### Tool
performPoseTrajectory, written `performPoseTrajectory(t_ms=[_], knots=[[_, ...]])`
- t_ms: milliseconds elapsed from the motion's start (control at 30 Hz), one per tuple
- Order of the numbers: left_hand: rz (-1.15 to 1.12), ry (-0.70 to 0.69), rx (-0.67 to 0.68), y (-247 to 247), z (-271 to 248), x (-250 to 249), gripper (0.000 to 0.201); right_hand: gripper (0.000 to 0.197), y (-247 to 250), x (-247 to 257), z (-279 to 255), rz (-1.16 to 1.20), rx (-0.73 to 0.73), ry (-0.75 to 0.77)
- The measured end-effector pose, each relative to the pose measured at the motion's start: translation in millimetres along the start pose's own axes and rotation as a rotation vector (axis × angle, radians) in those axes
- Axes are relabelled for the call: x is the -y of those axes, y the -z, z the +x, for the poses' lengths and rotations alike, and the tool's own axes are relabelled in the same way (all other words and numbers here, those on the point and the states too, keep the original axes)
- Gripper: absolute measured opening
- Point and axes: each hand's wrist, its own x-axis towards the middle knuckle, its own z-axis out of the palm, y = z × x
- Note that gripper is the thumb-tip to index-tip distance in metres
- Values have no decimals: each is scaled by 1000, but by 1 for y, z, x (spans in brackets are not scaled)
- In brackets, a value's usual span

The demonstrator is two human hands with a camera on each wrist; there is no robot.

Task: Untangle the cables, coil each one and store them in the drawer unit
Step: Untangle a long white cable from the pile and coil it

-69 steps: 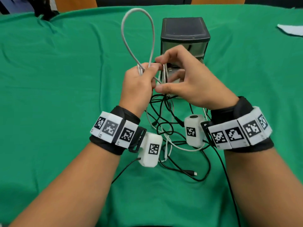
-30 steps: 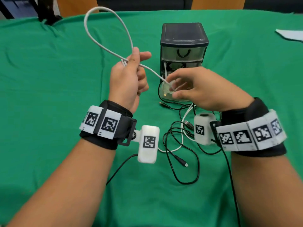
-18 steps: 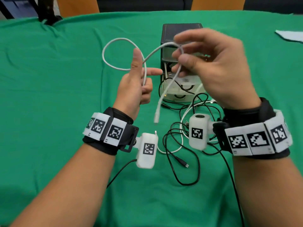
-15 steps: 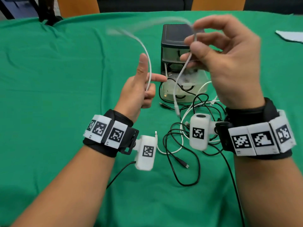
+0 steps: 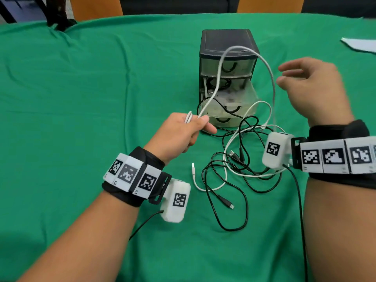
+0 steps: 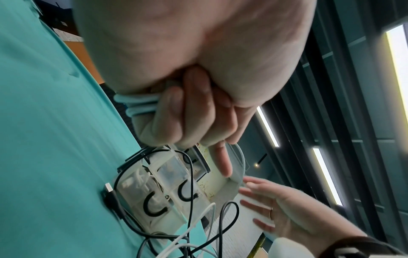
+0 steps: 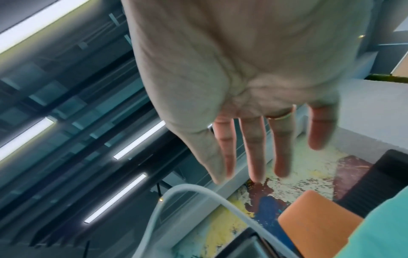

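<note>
The coiling step is in hand. The left hand pinches several gathered turns of the thin white round cable, whose free part arches high over the small black drawer unit with clear plastic drawers and falls down to the right. The right hand is spread and holds nothing — it hovers beside that arch. The next move, I think, calls for this hand to catch the loose part and lay 1 more turn into the left fingers. On the green-covered bench a tangle of thin black cables with another white one lies in front of the pulled-out lower drawer — it may snag the tail.
</note>
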Motion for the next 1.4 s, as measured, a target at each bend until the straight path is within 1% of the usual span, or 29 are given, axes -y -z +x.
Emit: performPoseTrajectory(t_ms=[33, 100, 133, 167, 200, 233, 300, 333, 400, 467, 533, 567, 600, 667, 767, 867, 967, 1133, 1233, 1300, 1400], knots=[[5, -2, 10, -1, -1, 0, 35, 25, 2, 4, -1, 7, -28, 38], [-8, -10, 37, -3, -3, -1, 37, 29, 3, 19, -7, 45, -104, 188], [-27, -18, 54, -4, -3, -1, 39, 28, 3, 29, -13, 74, -106, 282], [-54, -31, 75, -4, -4, -2, 41, 27, 3, 38, -19, 109, -55, 377], [-88, -44, 97, -4, -5, -3, 43, 26, 2, 46, -27, 143, 52, 465], [-130, -57, 118, -5, -6, -5, 45, 25, 0, 54, -34, 163, 196, 535], [-229, -81, 144, -4, -6, -9, 46, 27, -7, 63, -44, 117, 456, 607], [-276, -92, 141, -3, -7, -11, 46, 30, -11, 65, -47, 78, 535, 623], [-352, -112, 113, -2, -8, -16, 49, 36, -19, 65, -48, 50, 603, 635], [-371, -139, 73, 1, -9, -18, 50, 31, -26, 64, -47, 94, 605, 611], [-324, -168, 33, 2, -11, -19, 46, 21, -28, 63, -46, 149, 567, 590], [-294, -178, 20, 2, -12, -19, 42, 17, -28, 62, -46, 165, 544, 603], [-268, -179, 12, 2, -13, -19, 39, 15, -28, 63, -46, 174, 532, 625], [-232, -157, 13, 1, -14, -17, 34, 15, -26, 64, -47, 176, 555, 645], [-201, -110, 71, 0, -15, -14, 25, 17, -25, 65, -48, 177, 613, 645], [-165, -64, 144, -5, -16, -14, 29, 17, -29, 67, -50, 202, 634, 645], [-160, -48, 159, -7, -16, -14, 33, 19, -35, 65, -50, 218, 641, 611], [-237, -70, 166, -8, -15, -15, 34, 24, -43, 62, -45, 203, 565, 572], [-258, -66, 180, -11, -16, -17, 38, 26, -47, 63, -47, 219, 530, 551], [-333, -45, 247, -12, -16, -18, 43, 28, -53, 66, -51, 266, 560, 515], [-522, -4, 418, -7, -15, -21, 46, 29, -62, 70, -58, 376, 633, 419]])
